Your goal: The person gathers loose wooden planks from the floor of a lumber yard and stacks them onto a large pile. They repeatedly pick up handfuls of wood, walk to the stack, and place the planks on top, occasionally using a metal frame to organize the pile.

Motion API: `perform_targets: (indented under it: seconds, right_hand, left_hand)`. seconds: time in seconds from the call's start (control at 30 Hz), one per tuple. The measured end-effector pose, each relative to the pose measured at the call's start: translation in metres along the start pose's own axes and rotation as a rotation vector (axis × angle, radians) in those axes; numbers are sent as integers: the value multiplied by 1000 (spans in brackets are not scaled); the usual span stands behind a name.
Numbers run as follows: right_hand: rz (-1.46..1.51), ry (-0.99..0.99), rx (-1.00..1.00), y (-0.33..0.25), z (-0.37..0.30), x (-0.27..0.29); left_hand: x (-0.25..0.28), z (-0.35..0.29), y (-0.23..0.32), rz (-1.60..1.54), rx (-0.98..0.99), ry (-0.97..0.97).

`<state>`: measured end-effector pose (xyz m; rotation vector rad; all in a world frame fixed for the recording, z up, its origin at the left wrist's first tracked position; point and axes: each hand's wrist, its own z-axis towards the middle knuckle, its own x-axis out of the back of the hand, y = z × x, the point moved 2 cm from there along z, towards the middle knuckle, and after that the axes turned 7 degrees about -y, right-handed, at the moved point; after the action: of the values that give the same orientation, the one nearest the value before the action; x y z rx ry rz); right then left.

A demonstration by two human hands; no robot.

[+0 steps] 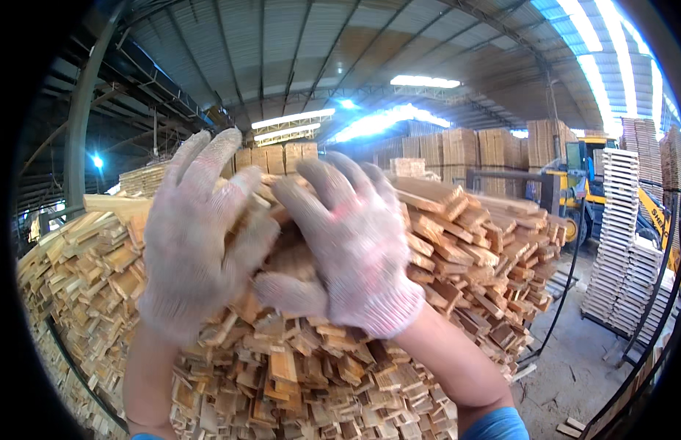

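Both my hands wear pale knit work gloves with reddish stains and are raised in front of a big pile of wooden slats. My left hand has its fingers stretched upward, thumb apart, slightly blurred, with nothing seen in it. Beside it, my right hand spreads its fingers up and to the left, its thumb pointing left over the slats. No slat shows in its grasp. Whether the fingertips touch the wood at the top of the pile cannot be made out. Most slats lie with their cut ends toward me.
A yellow loader stands at the right behind a tall stack of pale slats. Thin dark metal bars rise beside the pile. Block-shaped wood stacks line the back. A steel post stands at left.
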<state>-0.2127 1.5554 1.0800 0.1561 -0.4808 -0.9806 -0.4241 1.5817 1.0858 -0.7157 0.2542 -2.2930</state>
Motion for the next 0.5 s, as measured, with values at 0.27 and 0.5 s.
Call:
perform_targets:
  seconds: [0.27, 0.5]
  right_hand:
    - [-121, -35, -41, 26, -2, -39]
    - [-76, -78, -202, 51, -19, -36]
  left_hand:
    - [-31, 21, 14, 607, 32, 36]
    - [-47, 27, 18, 618, 8, -150]
